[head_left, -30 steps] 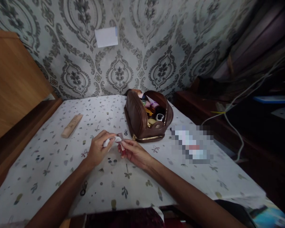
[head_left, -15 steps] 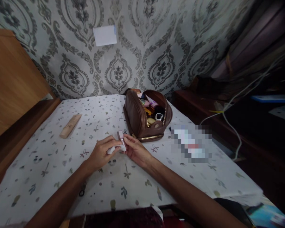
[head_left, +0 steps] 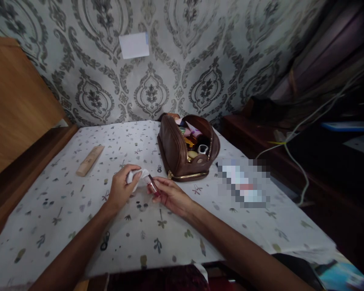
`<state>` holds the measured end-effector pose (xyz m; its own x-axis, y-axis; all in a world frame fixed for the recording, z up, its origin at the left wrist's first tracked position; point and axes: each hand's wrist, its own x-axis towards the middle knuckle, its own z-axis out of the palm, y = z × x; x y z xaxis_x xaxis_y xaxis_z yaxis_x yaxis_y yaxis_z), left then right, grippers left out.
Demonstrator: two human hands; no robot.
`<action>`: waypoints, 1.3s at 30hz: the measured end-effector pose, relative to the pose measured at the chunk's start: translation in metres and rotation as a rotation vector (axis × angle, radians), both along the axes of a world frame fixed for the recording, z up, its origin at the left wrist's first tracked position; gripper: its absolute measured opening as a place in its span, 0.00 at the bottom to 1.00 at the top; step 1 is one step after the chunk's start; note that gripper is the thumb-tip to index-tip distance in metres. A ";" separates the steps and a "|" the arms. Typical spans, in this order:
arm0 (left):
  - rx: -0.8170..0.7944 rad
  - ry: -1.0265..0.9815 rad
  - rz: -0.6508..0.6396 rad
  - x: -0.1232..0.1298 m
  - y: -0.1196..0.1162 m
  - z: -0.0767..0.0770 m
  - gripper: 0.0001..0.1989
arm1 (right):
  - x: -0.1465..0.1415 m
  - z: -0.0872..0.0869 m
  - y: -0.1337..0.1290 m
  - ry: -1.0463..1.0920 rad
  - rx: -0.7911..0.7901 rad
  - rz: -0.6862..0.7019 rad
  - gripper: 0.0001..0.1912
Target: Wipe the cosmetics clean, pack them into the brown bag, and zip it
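My left hand point(head_left: 121, 184) is closed on a crumpled white wipe point(head_left: 134, 180), pinched between thumb and fingers. Just to its right, my right hand point(head_left: 171, 195) grips a small lip gloss tube point(head_left: 153, 186) with a reddish body, tilted with its upper end leaning left. The wipe's right edge comes up to the top of the tube; whether they touch I cannot tell. Behind my right hand stands a brown makeup bag point(head_left: 177, 151), unzipped, with several cosmetics inside.
A beige squeeze tube point(head_left: 90, 161) lies at the left on the patterned white tablecloth point(head_left: 115, 250). To the right of the bag a pixelated item point(head_left: 244, 184) rests on the cloth. Wooden furniture point(head_left: 21, 97) borders the left side, and white cables point(head_left: 303, 173) hang at the right.
My left hand has moved up and left with the wipe, away from the tube's side. In my right hand the lip gloss tube has turned, and its reddish body now shows.
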<state>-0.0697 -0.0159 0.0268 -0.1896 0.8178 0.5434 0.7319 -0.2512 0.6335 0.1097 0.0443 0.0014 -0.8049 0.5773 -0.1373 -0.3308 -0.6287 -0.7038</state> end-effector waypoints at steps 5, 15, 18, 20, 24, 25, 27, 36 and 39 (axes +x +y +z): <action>0.015 0.046 -0.104 0.008 0.000 0.000 0.05 | 0.000 -0.003 0.005 0.031 -0.094 -0.023 0.18; 0.055 0.190 -0.418 0.018 -0.005 -0.001 0.05 | -0.002 -0.005 0.007 0.031 -0.138 -0.123 0.21; 0.055 0.172 -0.366 0.018 -0.005 0.000 0.04 | 0.000 -0.004 0.007 0.002 -0.122 -0.094 0.20; 0.058 0.147 -0.292 0.017 -0.005 0.002 0.03 | 0.001 -0.002 0.007 -0.012 -0.123 -0.065 0.19; 0.076 0.119 -0.104 0.012 -0.005 0.007 0.04 | 0.004 0.002 0.006 -0.022 -0.087 -0.012 0.21; 0.081 0.113 -0.062 0.011 -0.005 0.007 0.05 | 0.004 0.002 0.005 -0.021 -0.069 -0.005 0.21; 0.101 0.113 -0.020 0.009 -0.006 0.008 0.06 | 0.003 0.001 0.004 -0.016 -0.038 0.005 0.22; 0.117 0.189 -0.354 0.023 -0.003 0.002 0.11 | -0.001 -0.010 0.009 -0.003 -0.039 -0.124 0.27; 0.094 0.153 -0.421 0.027 -0.006 0.005 0.11 | 0.001 -0.008 0.011 -0.001 0.011 -0.159 0.28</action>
